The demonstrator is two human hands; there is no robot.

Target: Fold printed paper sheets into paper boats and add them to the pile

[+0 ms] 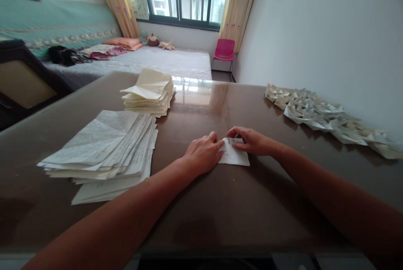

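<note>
A small folded sheet of paper (234, 157) with some dark writing lies on the brown table (201, 203) in front of me. My left hand (205, 152) rests on its left side, with the fingers bent and pressing at the edge. At the top right of the sheet, my right hand (248, 140) has its thumb on the paper and its fingers curled around the upper edge. Part of the sheet is hidden under both hands.
Left of my arm is a stack of written sheets (103, 144), with a stack of yellowish paper (151, 93) behind it. Folded paper boats (324, 114) stand in rows along the wall at right. Beyond the table are a bed (189, 60) and a pink chair (224, 50).
</note>
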